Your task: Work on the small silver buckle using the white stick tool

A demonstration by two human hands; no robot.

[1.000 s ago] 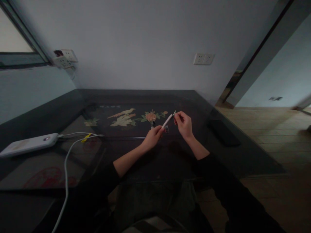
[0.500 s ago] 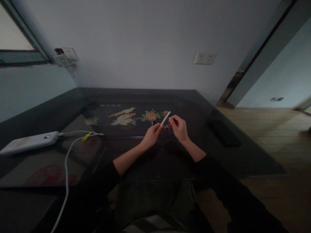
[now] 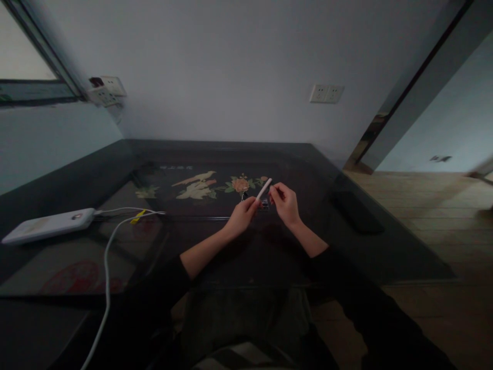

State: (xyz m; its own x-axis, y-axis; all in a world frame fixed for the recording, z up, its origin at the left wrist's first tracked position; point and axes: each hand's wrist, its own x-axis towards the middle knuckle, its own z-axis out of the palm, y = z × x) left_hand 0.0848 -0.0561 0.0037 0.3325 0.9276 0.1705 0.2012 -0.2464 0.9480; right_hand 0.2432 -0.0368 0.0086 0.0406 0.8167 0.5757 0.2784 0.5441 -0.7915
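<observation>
White tube (image 3: pixel 264 188) slants between left hand (image 3: pixel 242 216) and right hand (image 3: pixel 284 203).

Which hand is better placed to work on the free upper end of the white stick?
Right, probably. The right hand has its fingers beside the upper end of the white stick, while the left hand grips the lower end and steadies it above the table.

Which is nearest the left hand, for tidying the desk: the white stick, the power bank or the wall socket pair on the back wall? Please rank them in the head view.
1. White stick: held in the left hand, right of centre.
2. Wall socket pair: on the back wall, up and right.
3. Power bank: far left on the table.
</observation>
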